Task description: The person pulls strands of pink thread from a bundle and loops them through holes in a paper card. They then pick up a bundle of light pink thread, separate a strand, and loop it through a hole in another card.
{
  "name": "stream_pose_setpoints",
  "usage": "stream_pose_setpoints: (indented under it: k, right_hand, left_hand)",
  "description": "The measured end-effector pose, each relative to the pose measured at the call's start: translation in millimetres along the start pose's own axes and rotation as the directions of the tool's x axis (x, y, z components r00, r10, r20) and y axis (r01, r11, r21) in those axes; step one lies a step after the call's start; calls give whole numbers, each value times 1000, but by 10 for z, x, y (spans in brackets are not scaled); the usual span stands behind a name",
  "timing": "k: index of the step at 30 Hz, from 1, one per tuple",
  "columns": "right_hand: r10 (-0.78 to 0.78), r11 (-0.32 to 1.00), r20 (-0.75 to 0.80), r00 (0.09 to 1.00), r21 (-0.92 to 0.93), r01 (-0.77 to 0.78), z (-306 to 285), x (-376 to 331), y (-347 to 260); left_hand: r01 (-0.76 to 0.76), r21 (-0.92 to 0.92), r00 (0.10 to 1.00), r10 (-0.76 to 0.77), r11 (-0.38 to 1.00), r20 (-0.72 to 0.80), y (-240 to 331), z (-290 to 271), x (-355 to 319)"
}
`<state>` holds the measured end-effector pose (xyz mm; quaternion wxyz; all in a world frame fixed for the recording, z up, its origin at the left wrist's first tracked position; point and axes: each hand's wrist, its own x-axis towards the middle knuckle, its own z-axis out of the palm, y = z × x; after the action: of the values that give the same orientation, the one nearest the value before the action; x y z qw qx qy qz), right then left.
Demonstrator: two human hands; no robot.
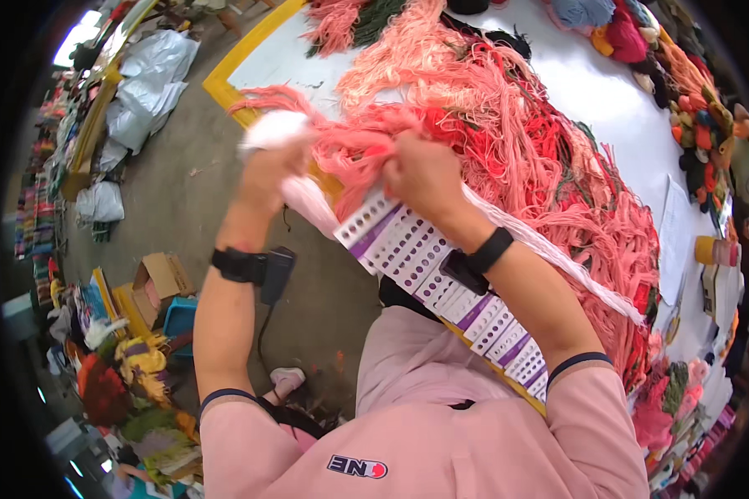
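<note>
My left hand (268,176), a little blurred, is closed on a skein of pale pink yarn (306,203). White strands bulge above the fist, and a pale length hangs below it. My right hand (424,173) is closed on a bunch of coral pink yarn (359,148) at the table's edge. The coral strands stretch across between the two hands. Beyond and to the right spreads a big tangled heap of pink, coral and red yarn (516,141). A pale pink hank (558,254) runs out from beneath my right forearm along the heap.
A long white and purple shade card (429,258) lies along the yellow edge of the white table (595,108). Colourful yarn skeins (699,125) line the far right. On the floor at left are white plastic bags (146,87), a cardboard box (165,279) and piled yarn (141,366).
</note>
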<state>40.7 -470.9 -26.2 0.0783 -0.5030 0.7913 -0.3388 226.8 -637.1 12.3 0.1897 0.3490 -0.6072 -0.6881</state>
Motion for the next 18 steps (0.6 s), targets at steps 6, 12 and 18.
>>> stream_pose_setpoints:
  k: [6, 12, 18]
  right_hand:
    - [550, 791, -42, 834, 345, -505, -533, 32, 260]
    - [665, 738, 122, 737, 40, -673, -495, 247, 364]
    - [722, 676, 209, 660, -8, -737, -598, 195, 576]
  left_hand:
    - [-197, -77, 976, 188, 977, -113, 1339, -700, 452]
    - [219, 782, 889, -450, 583, 86, 597, 19, 447]
    - [-33, 705, 730, -465, 708, 501, 103, 618, 636]
